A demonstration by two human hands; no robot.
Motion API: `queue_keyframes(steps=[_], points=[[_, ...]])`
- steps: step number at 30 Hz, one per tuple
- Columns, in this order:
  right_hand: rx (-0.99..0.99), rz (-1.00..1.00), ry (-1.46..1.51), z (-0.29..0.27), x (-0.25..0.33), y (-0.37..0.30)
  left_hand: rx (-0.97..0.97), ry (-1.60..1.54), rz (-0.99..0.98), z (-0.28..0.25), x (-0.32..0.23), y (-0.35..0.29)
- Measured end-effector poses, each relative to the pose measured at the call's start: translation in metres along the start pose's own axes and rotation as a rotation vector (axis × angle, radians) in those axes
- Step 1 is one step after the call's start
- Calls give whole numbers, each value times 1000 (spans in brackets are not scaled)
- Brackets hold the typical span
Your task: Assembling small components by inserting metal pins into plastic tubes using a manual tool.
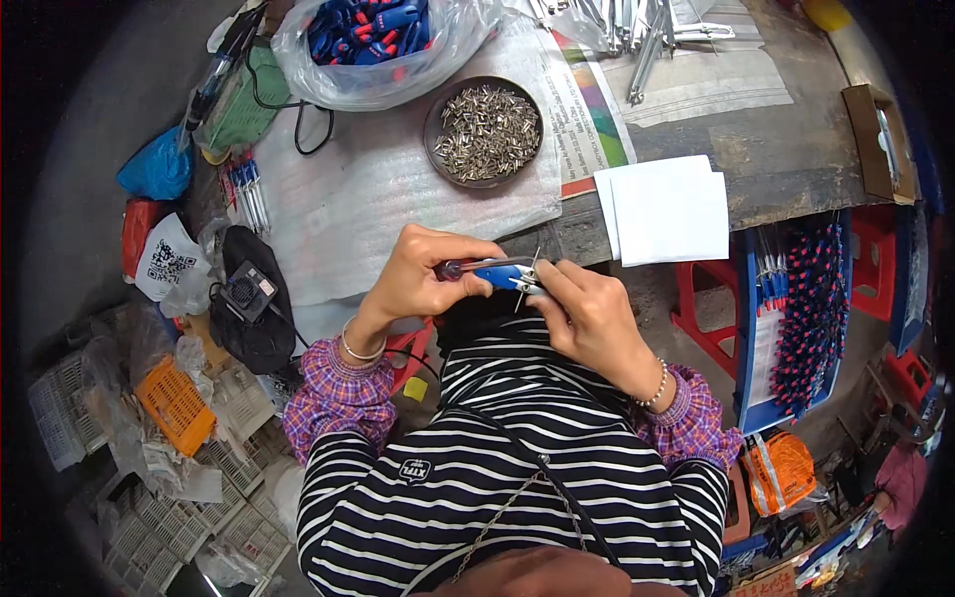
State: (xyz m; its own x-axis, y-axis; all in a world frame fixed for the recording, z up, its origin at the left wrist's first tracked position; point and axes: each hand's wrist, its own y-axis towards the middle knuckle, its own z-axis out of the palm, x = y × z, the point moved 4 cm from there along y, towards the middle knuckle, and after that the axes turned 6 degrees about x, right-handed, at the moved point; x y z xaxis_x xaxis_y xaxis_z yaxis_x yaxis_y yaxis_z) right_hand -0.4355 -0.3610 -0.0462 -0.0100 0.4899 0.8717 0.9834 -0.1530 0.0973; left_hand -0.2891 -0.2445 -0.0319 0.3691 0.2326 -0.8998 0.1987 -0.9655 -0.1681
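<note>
In front of my chest, my left hand [423,271] grips a blue-handled hand tool [500,273] with a dark reddish end on the left. Silvery metal pieces show at the tool's right end. There, my right hand [595,316] pinches that metal end between thumb and fingers. A thin metal rod [538,255] sticks out beside the right fingertips. My fingers partly hide the tool, so its exact kind is unclear. Beyond my hands, a round bowl [430,149] holds many small metal pins [487,134].
A clear plastic bag [383,88] of blue and red handles stands at the table's far left. Metal bars [652,55] lie at the back. White sheets [676,217] rest near the right edge, above a blue tray [771,398] of blue-red tools. Crates [174,403] stand at left.
</note>
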Motion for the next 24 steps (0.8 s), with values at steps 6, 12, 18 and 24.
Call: queue_keyframes(steps=[6, 12, 18, 24], points=[[-57, 32, 15, -2, 4, 2, -158, 64, -4, 2, -9, -2], [-21, -1, 1, -2, 3, 1, -88, 7, 60, 1, 1, -2], [-23, 3, 29, 1, 3, 0, -28, 24, 71, 4, 1, -2], [-42, 10, 45, 1, 4, 1, -38, 35, 50, 4, -5, -1]])
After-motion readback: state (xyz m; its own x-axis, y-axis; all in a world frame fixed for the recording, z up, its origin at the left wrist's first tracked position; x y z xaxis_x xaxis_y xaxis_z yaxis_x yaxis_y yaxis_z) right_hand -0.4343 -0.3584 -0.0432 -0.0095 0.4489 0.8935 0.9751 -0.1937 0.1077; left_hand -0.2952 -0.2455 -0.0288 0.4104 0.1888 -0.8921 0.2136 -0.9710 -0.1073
